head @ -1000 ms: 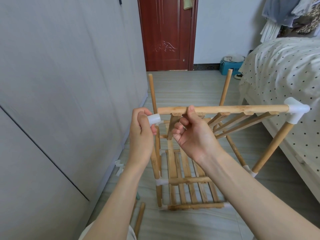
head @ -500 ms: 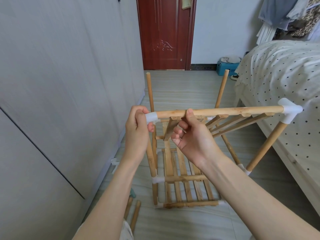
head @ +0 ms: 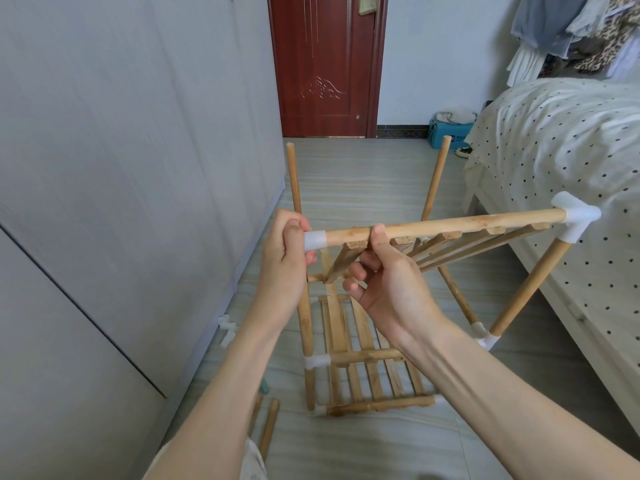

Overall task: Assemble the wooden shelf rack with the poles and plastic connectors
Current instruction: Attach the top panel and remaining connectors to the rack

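A partly built wooden rack [head: 363, 362] stands on the floor with two lower slatted shelves joined by white connectors. I hold a third slatted shelf [head: 446, 225] tilted above it. My left hand [head: 285, 261] grips a white plastic connector [head: 314, 240] fitted on the left end of the shelf's front pole. My right hand [head: 384, 282] grips that pole and the slats just right of it, thumb on top. The pole's right end sits in another white connector [head: 575, 218] on the front right upright [head: 530, 289]. Two back uprights [head: 293, 178] stand bare.
A grey wardrobe [head: 121, 168] runs along the left. A bed with a dotted cover [head: 571, 161] is on the right. Spare poles [head: 268, 427] and a white connector [head: 227, 329] lie on the floor at the left. A red door [head: 322, 64] is behind.
The white connector in my left hand has slid onto the left end of the shelf's front pole. The shelf has dropped slightly, and both hands keep their hold.
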